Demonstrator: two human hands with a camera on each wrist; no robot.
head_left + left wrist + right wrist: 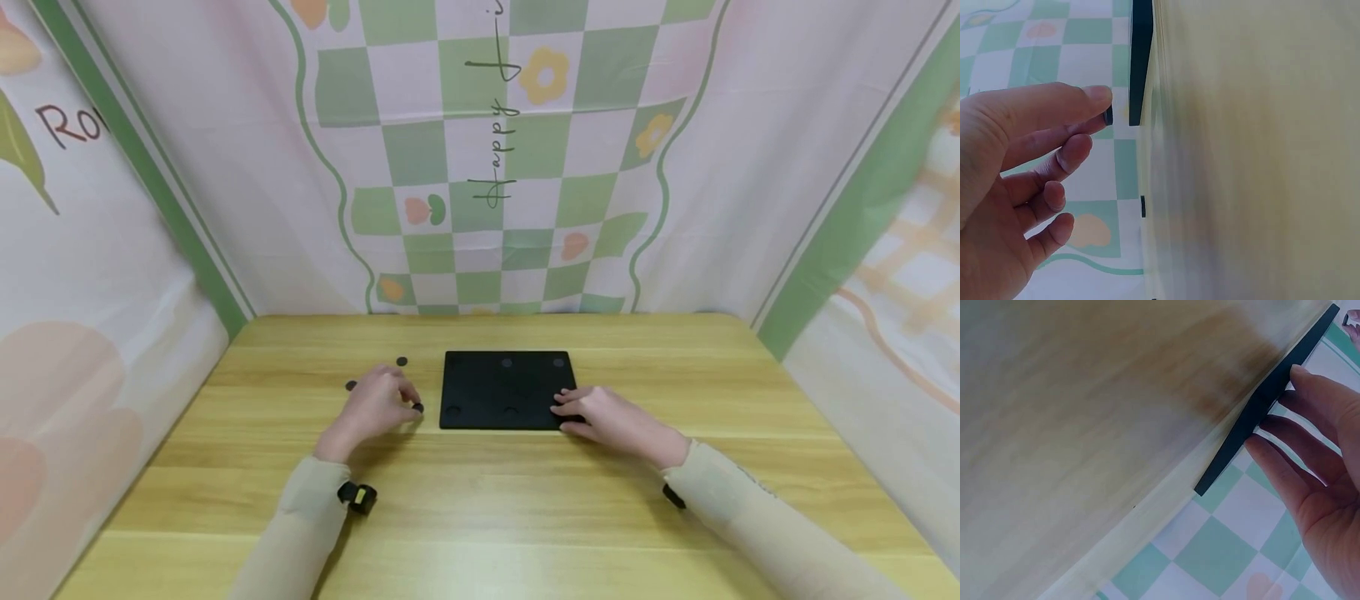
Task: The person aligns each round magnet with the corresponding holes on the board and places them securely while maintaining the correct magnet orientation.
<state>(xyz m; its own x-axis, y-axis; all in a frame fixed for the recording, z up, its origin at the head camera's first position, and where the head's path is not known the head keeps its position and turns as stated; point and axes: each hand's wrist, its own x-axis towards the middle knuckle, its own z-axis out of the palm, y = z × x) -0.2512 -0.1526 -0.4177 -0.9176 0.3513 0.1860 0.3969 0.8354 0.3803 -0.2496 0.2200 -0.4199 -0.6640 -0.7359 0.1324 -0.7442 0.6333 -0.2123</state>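
Note:
My left hand [375, 400] pinches a small black disc [1109, 115] between thumb and index finger, above the table just left of a flat black board [480, 385]. In the left wrist view the other fingers curl loosely, touching nothing. My right hand [607, 417] rests its fingertips on the board's near right corner; the right wrist view has the thumb and fingers against the board's surface. Round marks show on the board, two greyish ones [507, 363] along its far side and two darker outlines [453, 412] along its near side. The right hand hides the near right corner.
Two more black discs lie on the wooden table [480, 508], one disc [402, 362] beyond the left hand and another disc [351, 385] partly beside its knuckles. A patterned curtain [480, 167] stands behind the table's far edge, with more fabric on both sides.

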